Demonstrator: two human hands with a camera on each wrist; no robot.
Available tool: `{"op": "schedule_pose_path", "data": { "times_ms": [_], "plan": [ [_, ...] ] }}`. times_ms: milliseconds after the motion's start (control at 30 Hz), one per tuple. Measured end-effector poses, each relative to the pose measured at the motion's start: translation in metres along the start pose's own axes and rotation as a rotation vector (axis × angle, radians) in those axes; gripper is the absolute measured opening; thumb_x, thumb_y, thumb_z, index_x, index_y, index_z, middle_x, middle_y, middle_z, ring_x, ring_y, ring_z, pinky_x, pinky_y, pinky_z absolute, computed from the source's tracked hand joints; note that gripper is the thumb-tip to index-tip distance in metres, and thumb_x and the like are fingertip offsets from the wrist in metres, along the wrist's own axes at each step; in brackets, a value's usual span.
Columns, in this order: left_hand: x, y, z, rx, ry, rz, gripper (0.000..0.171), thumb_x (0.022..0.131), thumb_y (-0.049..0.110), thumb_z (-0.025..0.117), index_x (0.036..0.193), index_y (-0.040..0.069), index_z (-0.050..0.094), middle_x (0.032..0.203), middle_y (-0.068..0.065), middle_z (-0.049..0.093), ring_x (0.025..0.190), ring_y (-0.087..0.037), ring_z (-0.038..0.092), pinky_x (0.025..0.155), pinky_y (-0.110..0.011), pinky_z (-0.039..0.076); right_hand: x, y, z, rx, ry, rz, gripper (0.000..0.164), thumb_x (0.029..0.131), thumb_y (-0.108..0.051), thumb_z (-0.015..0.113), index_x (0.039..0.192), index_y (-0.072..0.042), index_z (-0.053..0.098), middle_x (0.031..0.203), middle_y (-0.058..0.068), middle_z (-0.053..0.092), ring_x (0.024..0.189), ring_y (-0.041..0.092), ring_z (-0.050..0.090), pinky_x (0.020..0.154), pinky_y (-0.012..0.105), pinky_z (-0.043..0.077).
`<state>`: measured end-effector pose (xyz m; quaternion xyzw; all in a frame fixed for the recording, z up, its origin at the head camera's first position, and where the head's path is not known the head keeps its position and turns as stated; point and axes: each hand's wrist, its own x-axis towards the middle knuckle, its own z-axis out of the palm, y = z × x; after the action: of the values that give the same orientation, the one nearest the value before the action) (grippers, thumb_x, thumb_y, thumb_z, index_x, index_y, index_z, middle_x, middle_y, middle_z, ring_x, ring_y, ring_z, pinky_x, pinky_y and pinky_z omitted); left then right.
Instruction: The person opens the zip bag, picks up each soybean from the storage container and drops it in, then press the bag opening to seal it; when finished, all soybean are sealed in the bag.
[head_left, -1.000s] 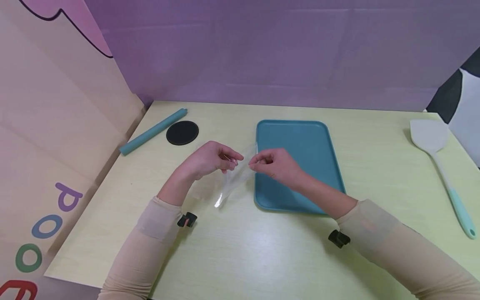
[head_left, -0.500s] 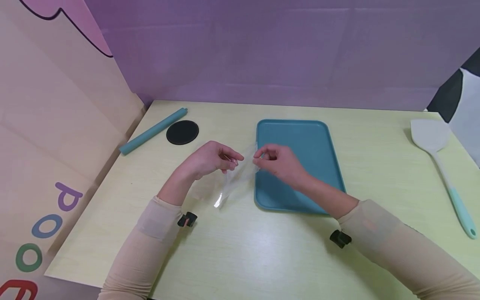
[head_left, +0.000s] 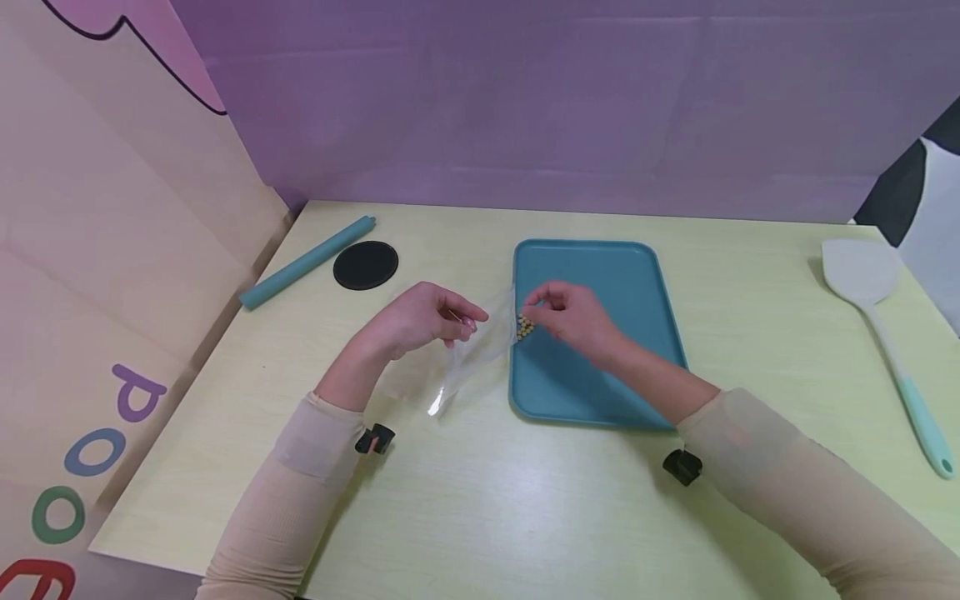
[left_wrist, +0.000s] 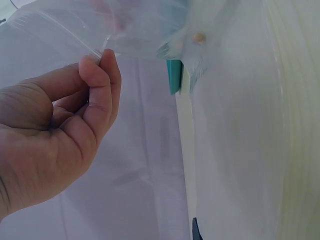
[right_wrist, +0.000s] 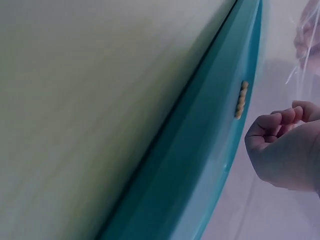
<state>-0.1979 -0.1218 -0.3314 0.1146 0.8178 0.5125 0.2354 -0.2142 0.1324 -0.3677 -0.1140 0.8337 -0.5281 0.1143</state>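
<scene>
My left hand pinches the edge of a clear plastic bag, which spreads toward the tray's left rim. In the left wrist view, thumb and fingertips meet on the film. A small pile of round tan beans lies on the blue tray, at its left side. Right at the pile is my right hand, its fingers curled with thumb and index close together. Whether a bean sits between those fingertips is hidden. The right wrist view shows the beans along the tray, beside the curled right hand.
A blue-green rod and a black disc lie at the table's back left. Toward the right edge rests a white turner with a mint handle. A purple backdrop stands behind the table.
My right hand has shifted right and slightly back, away from the bag and over the tray. The beans, hidden at first, now show. My left hand has stayed put on the bag.
</scene>
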Motion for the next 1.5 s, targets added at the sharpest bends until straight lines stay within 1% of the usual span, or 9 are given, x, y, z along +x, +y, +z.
{"op": "schedule_pose_path", "data": {
  "times_ms": [100, 200, 333, 400, 633, 833, 1067, 1333, 1500],
  "plan": [
    [-0.001, 0.000, 0.000, 0.004, 0.001, -0.004, 0.030, 0.094, 0.001, 0.068, 0.124, 0.000, 0.071, 0.114, -0.022, 0.068, 0.088, -0.029, 0.062, 0.093, -0.054, 0.050, 0.004, 0.004, -0.001, -0.018, 0.002, 0.031, 0.017, 0.098, -0.018, 0.069, 0.106, -0.003, 0.069, 0.063, 0.001, 0.046, 0.059, 0.018, 0.044, 0.058, 0.030, 0.040],
    [-0.001, 0.000, 0.000, 0.012, 0.001, -0.002, 0.030, 0.095, 0.002, 0.068, 0.124, 0.000, 0.071, 0.113, -0.021, 0.069, 0.085, -0.027, 0.061, 0.092, -0.052, 0.051, 0.007, 0.007, -0.002, -0.070, 0.004, 0.059, 0.017, 0.097, -0.018, 0.069, 0.106, -0.003, 0.071, 0.066, 0.002, 0.050, 0.062, 0.018, 0.046, 0.059, 0.030, 0.041],
    [-0.001, 0.000, 0.000, 0.009, -0.002, 0.000, 0.030, 0.095, 0.002, 0.068, 0.125, 0.000, 0.071, 0.113, -0.021, 0.068, 0.092, -0.034, 0.062, 0.092, -0.053, 0.051, 0.010, 0.011, -0.001, -0.172, -0.004, 0.074, 0.017, 0.097, -0.019, 0.069, 0.106, -0.004, 0.073, 0.071, 0.006, 0.057, 0.066, 0.018, 0.051, 0.062, 0.030, 0.043],
    [0.000, -0.001, 0.000, 0.006, -0.002, -0.001, 0.030, 0.095, 0.001, 0.068, 0.125, 0.000, 0.070, 0.114, -0.022, 0.068, 0.095, -0.037, 0.061, 0.092, -0.053, 0.051, 0.011, 0.013, -0.002, -0.198, -0.010, 0.073, 0.017, 0.098, -0.018, 0.068, 0.105, -0.004, 0.073, 0.072, 0.007, 0.059, 0.065, 0.018, 0.052, 0.062, 0.030, 0.044],
    [0.000, 0.001, 0.000, 0.007, 0.000, -0.006, 0.030, 0.095, 0.001, 0.068, 0.125, 0.000, 0.071, 0.114, -0.022, 0.068, 0.091, -0.033, 0.062, 0.093, -0.054, 0.051, 0.013, 0.018, -0.003, -0.252, -0.018, 0.039, 0.015, 0.098, -0.017, 0.067, 0.103, -0.004, 0.072, 0.069, 0.007, 0.059, 0.060, 0.018, 0.054, 0.060, 0.031, 0.046],
    [-0.001, 0.002, 0.001, 0.014, 0.002, -0.011, 0.030, 0.095, 0.002, 0.069, 0.125, 0.001, 0.071, 0.111, -0.019, 0.069, 0.092, -0.033, 0.062, 0.092, -0.052, 0.051, 0.015, 0.021, -0.004, -0.287, -0.017, 0.010, 0.012, 0.097, -0.013, 0.068, 0.101, -0.003, 0.072, 0.067, 0.006, 0.059, 0.059, 0.017, 0.052, 0.057, 0.029, 0.044],
    [-0.001, 0.003, 0.001, 0.005, -0.003, -0.014, 0.030, 0.095, 0.002, 0.069, 0.125, 0.000, 0.071, 0.115, -0.022, 0.068, 0.099, -0.041, 0.061, 0.093, -0.054, 0.051, 0.015, 0.024, -0.005, -0.360, -0.018, -0.052, 0.009, 0.096, -0.010, 0.068, 0.098, -0.003, 0.074, 0.070, 0.005, 0.062, 0.062, 0.018, 0.052, 0.060, 0.031, 0.043],
    [-0.001, 0.002, 0.001, 0.006, -0.009, -0.014, 0.030, 0.095, 0.002, 0.068, 0.125, 0.000, 0.070, 0.115, -0.021, 0.068, 0.101, -0.041, 0.061, 0.092, -0.051, 0.052, 0.011, 0.022, -0.003, -0.405, -0.031, -0.090, 0.006, 0.095, -0.007, 0.068, 0.097, -0.004, 0.073, 0.071, 0.004, 0.060, 0.063, 0.019, 0.050, 0.060, 0.032, 0.041],
    [-0.001, 0.002, 0.000, 0.010, -0.005, -0.011, 0.030, 0.095, 0.002, 0.069, 0.125, 0.000, 0.071, 0.114, -0.021, 0.068, 0.096, -0.037, 0.062, 0.091, -0.051, 0.052, 0.009, 0.021, -0.004, -0.429, -0.031, -0.109, 0.006, 0.095, -0.007, 0.069, 0.096, -0.002, 0.073, 0.072, 0.004, 0.061, 0.063, 0.018, 0.050, 0.061, 0.032, 0.041]
  ]
}}
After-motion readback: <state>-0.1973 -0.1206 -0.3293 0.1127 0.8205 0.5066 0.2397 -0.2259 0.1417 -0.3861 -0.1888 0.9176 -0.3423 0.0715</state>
